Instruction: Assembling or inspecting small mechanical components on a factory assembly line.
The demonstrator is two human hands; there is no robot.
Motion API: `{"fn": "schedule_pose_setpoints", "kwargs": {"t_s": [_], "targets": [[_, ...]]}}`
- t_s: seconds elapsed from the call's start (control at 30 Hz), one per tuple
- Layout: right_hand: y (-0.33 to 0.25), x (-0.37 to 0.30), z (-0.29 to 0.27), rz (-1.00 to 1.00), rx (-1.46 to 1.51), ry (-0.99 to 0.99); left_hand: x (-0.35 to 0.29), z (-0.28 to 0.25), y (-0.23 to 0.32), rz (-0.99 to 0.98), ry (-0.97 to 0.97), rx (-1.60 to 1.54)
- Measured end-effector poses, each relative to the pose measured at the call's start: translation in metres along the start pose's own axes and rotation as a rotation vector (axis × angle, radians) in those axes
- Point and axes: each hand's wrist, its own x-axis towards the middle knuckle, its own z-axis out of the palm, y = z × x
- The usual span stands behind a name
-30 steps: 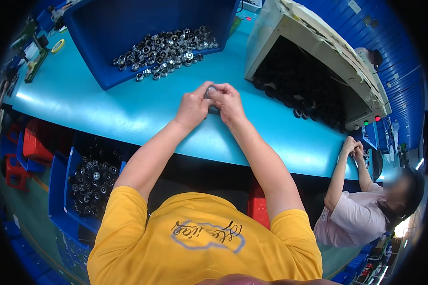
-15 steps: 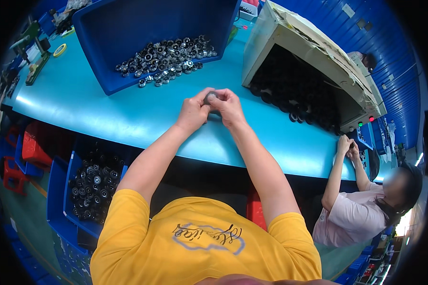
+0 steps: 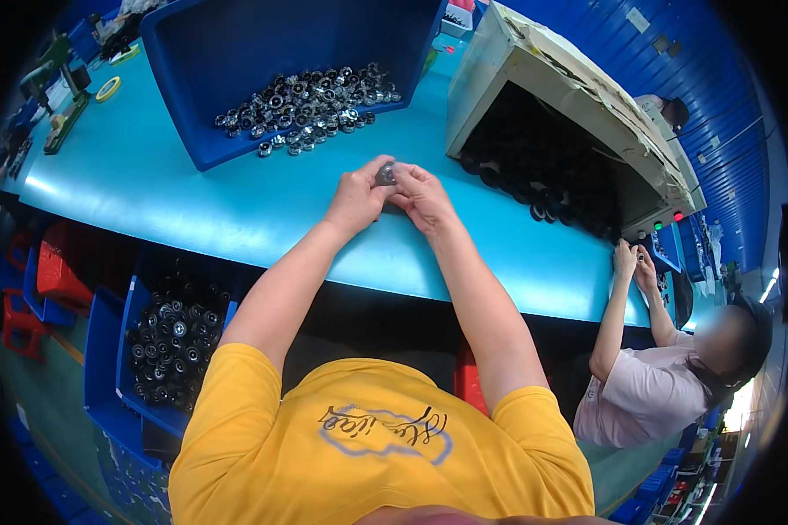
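Over the turquoise table, my left hand (image 3: 354, 199) and my right hand (image 3: 423, 199) meet around a small round wheel part (image 3: 385, 174), dark grey with a shiny, clear-looking middle. Fingers of both hands are closed on it, the left from its left side and the right from its right; they cover much of its edge. Beyond my hands, shiny silver wheel hubs (image 3: 311, 109) lie heaped at the open side of a tilted blue bin (image 3: 179, 79), some spilling onto the table (image 3: 263, 206).
To the right stands a pale metal box (image 3: 473, 109) full of black rings (image 3: 543, 188). Lower left, a blue crate (image 3: 118, 341) holds several black wheels (image 3: 175, 341). A co-worker (image 3: 643, 385) works at the table's right end. A tape roll (image 3: 108, 89) lies far left.
My right fingers have shifted off the top of the wheel part, so more of its shiny middle shows. My hands stay in nearly the same place. The co-worker's hands have moved slightly left.
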Motion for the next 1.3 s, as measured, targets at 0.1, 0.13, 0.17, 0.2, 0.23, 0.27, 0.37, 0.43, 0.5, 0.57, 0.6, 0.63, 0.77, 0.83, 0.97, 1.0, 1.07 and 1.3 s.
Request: {"fn": "schedule_pose_setpoints", "kwargs": {"t_s": [0.1,0.13,0.17,0.2,0.23,0.27,0.37,0.43,0.5,0.57,0.6,0.63,0.77,0.83,0.97,1.0,1.07,1.3], "targets": [[0.004,-0.001,-0.001,-0.039,0.016,0.019,0.003,-0.002,-0.012,0.071,-0.029,0.074],[0.008,0.000,0.000,-0.070,0.012,0.030,0.005,-0.001,-0.014,0.066,-0.024,0.073],[0.012,0.001,0.001,-0.088,-0.024,0.063,0.004,0.000,-0.015,0.051,-0.022,0.075],[0.014,0.004,0.002,-0.107,-0.061,0.096,0.003,0.000,-0.015,0.036,-0.020,0.077],[0.016,0.007,0.003,-0.125,-0.098,0.130,0.004,0.000,-0.016,0.021,-0.015,0.074],[0.018,0.008,0.008,-0.141,-0.141,0.182,0.005,-0.001,-0.017,0.009,-0.007,0.070],[0.017,0.008,0.014,-0.119,-0.113,0.227,0.003,0.001,-0.016,0.009,0.023,0.151],[0.017,0.013,0.008,-0.085,-0.091,0.177,0.006,0.003,-0.028,0.120,0.065,0.285],[0.012,0.013,-0.001,-0.040,-0.064,0.090,0.007,0.003,-0.028,0.212,0.086,0.380],[0.006,0.007,-0.006,-0.013,-0.078,0.037,0.004,0.004,-0.024,0.219,0.073,0.344],[0.002,0.005,-0.007,-0.002,-0.087,0.007,0.002,0.004,-0.017,0.179,0.049,0.261],[-0.001,0.004,-0.007,0.009,-0.096,-0.023,0.001,0.003,-0.015,0.147,0.032,0.213],[0.003,0.003,-0.007,-0.028,-0.060,0.040,0.002,0.002,-0.015,0.069,0.005,0.158],[0.010,0.008,-0.001,-0.090,-0.083,0.084,0.005,0.001,-0.019,0.062,0.010,0.210],[0.026,0.018,0.015,-0.260,-0.276,0.246,0.000,0.001,-0.008,-0.079,0.025,-0.053],[0.028,0.019,0.020,-0.262,-0.292,0.280,0.001,0.001,-0.012,-0.081,0.052,-0.076],[0.026,0.020,0.027,-0.210,-0.254,0.287,0.001,0.001,-0.013,-0.069,0.078,-0.052],[-0.001,0.010,-0.007,0.075,-0.122,-0.064,0.000,0.000,-0.010,0.018,-0.004,0.027]]}}
